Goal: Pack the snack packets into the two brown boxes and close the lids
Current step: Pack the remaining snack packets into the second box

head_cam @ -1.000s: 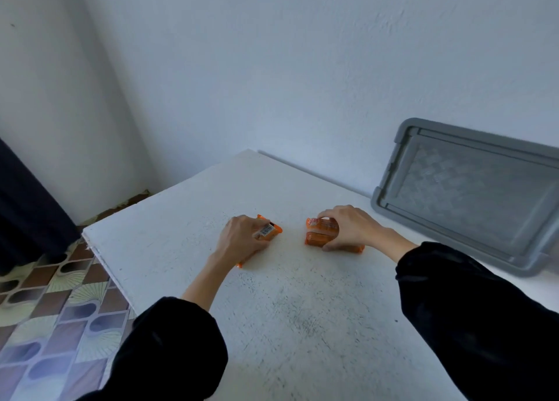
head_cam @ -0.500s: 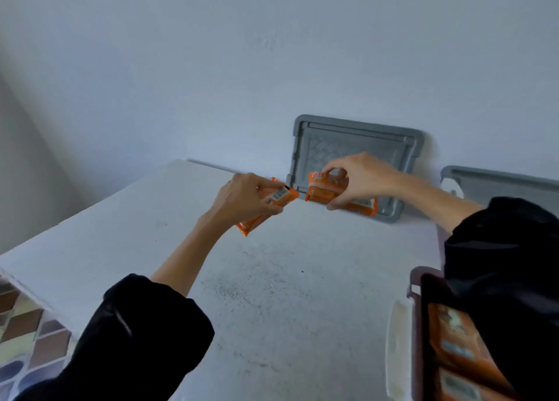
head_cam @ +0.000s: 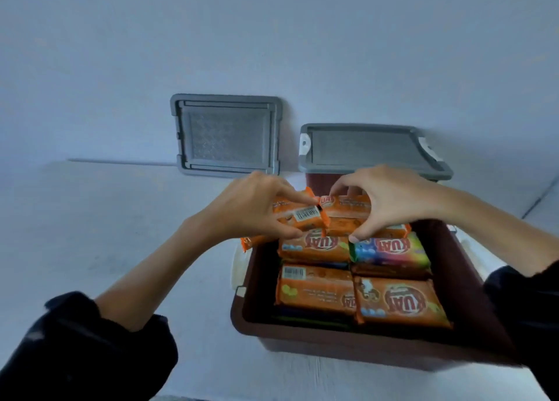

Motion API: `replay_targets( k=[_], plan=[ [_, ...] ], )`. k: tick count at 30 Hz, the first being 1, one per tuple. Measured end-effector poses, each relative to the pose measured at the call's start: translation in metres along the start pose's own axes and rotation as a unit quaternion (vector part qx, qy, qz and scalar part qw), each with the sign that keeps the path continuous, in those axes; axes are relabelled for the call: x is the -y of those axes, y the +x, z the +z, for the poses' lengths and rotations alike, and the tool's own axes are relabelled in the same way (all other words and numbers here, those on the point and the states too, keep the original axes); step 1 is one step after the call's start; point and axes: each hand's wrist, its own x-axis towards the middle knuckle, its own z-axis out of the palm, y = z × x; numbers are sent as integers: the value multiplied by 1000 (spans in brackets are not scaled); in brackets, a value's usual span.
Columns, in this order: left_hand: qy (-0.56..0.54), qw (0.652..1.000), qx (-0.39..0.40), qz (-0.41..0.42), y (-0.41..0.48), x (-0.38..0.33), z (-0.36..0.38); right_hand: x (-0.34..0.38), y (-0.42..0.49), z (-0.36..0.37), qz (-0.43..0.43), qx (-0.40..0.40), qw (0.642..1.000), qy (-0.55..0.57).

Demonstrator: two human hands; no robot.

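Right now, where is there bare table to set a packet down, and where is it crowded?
Bare: the white table left of the open brown box, in front of the leaning grey lid. Crowded: the box's packed rows and its far end, where the left hand and right hand hold orange packets.

Orange snack packets (head_cam: pixel 314 294) are filling the dark brown box (head_cam: pixel 332 335); one packet (head_cam: pixel 390 251) is showing blue, pink and green. The grey lid (head_cam: pixel 227 134) is displaying a woven pattern. The sleeves (head_cam: pixel 90 349) are showing black.
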Motion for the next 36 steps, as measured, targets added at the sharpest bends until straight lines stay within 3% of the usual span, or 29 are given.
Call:
replay_targets(
  k=[9, 31, 36],
  plan=[
    [62, 982, 153, 93, 12, -47, 60, -25, -68, 53, 42, 36, 998, 8],
    [44, 985, 136, 96, 12, -45, 70, -19, -79, 80, 41, -33, 997, 65],
    [-20, 992, 65, 102, 15, -33, 58, -14, -63, 65, 35, -92, 992, 79]
  ],
)
